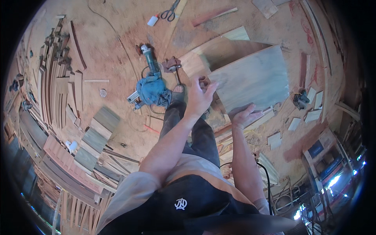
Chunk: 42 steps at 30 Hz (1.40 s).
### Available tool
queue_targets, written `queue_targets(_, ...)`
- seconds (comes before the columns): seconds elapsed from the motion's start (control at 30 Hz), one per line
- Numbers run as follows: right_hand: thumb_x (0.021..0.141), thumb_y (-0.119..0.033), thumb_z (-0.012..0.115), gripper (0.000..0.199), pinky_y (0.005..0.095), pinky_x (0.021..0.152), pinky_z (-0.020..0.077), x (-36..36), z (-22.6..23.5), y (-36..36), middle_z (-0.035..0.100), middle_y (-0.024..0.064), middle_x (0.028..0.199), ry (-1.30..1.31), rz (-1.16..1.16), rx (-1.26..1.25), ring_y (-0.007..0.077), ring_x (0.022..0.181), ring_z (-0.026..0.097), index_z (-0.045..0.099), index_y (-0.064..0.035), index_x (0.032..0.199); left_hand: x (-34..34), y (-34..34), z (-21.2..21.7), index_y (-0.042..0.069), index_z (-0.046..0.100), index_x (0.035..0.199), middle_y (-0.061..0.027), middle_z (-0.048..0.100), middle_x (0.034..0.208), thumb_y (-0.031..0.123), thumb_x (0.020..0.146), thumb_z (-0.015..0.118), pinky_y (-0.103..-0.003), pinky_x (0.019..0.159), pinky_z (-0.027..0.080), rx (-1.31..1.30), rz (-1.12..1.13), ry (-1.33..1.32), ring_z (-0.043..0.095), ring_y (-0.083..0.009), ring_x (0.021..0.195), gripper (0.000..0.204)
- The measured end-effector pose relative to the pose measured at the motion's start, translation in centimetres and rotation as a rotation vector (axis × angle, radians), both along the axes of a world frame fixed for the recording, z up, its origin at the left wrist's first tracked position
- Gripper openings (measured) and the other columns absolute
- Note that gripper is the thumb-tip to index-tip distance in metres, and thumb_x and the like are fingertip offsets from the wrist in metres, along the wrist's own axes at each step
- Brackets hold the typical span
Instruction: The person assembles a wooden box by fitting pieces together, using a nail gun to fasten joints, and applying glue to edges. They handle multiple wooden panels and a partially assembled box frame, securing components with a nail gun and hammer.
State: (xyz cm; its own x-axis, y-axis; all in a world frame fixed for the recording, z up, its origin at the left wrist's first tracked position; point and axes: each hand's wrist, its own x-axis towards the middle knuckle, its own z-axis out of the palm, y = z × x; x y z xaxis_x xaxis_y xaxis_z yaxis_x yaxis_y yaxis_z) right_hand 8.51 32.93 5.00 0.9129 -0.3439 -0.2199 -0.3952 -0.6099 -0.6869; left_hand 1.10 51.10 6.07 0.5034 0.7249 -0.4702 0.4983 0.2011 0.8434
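Note:
A wooden box [252, 78] with a broad pale panel on top and an open, darker side lies in front of me, slightly right. At its left corner is my left hand [200, 98], its fingers curled and its thumb close to the panel; a small dark patch shows between the fingers, too unclear to name. My right hand [244, 116] rests against the box's near edge, its fingers stretched out and the palm partly turned up.
Left of the box lie an angle grinder [148, 56] and a bundled blue cloth [152, 90]. Scissors [170, 13] and a white bottle [152, 20] lie farther off. Stacked wood strips [53, 82] fill the left; a dark power tool [300, 100] and offcuts lie right.

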Motion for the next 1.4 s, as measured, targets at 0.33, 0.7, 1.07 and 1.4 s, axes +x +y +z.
queue_targets(0.33,0.105,-0.03,0.057,0.067,0.0501,0.113,0.0403,0.1,0.1,-0.9,0.05,0.0343,0.146,-0.055,0.053,0.038,0.0465,0.134,0.052,0.031,0.0074,0.154,-33.3,1.4,-4.8,0.001,0.067,0.117,-0.0099,0.07,0.087,0.03,0.093,0.075,-0.034,0.058,0.055,-0.37,-0.302,0.654,0.068,-0.0169,0.068,0.038)
queue_targets(0.7,0.096,-0.033,0.075,0.086,0.042,0.117,0.0438,-6.7,5.9,-3.8,0.054,0.0322,0.152,0.141,-0.058,0.754,0.0382,0.141,0.055,0.035,0.0111,0.158,-32.6,-0.2,2.3,0.0,0.068,0.119,-0.0048,0.065,0.082,0.028,0.101,0.07,-0.029,0.055,0.053,-0.24,-0.583,0.724,0.063,-0.0144,0.061,0.034)
queue_targets(1.07,0.096,-0.039,0.077,0.085,0.0379,0.112,0.0481,-10.8,3.7,-14.5,0.061,0.025,0.146,0.361,0.123,0.887,0.0297,0.132,0.062,0.04,0.0066,0.158,-17.3,-18.2,14.2,-0.003,0.064,0.126,-0.0144,0.077,0.107,0.024,0.102,0.071,-0.032,0.08,0.056,0.067,-1.003,0.184,0.07,-0.0157,0.088,0.037)
queue_targets(1.4,0.098,-0.028,0.075,0.073,0.0405,0.102,0.0532,-4.7,0.2,-7.8,0.068,0.0178,0.131,0.312,0.185,0.812,0.0262,0.117,0.067,0.041,0.0035,0.155,-46.5,-11.3,13.4,-0.004,0.071,0.119,-0.0124,0.072,0.098,0.029,0.1,0.071,-0.035,0.068,0.061,0.055,-0.46,0.72,0.074,-0.019,0.08,0.038)
